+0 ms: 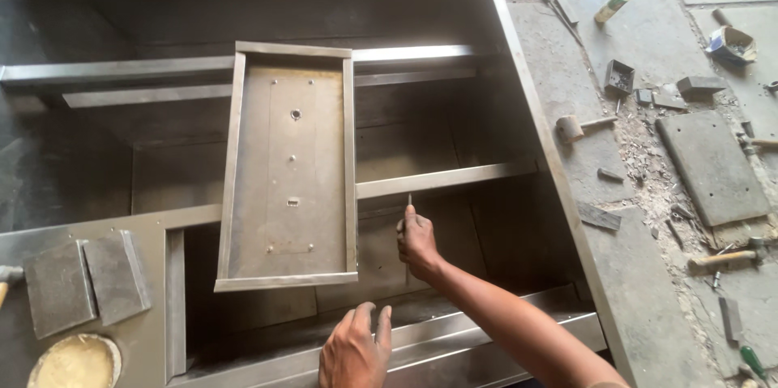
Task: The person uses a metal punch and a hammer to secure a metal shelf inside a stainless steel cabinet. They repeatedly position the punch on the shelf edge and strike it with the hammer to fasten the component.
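— Steel everywhere. What was the right hand (418, 244) doing?

— It pinched a thin metal pin (409, 201), tip up against the crossbar (444, 180), just beside the shallow steel tray (288, 169) that lay tilted across the frame (559, 173).

— And the left hand (354, 349)?

— Open, gripping nothing, fingers spread above the front rail (454, 339). Two grey pads (85, 281) sat on the left ledge, well apart from both hands.

Steel frame (454, 179) with shallow metal tray (289, 169) across its rails; tool-strewn concrete floor (640, 291) beside
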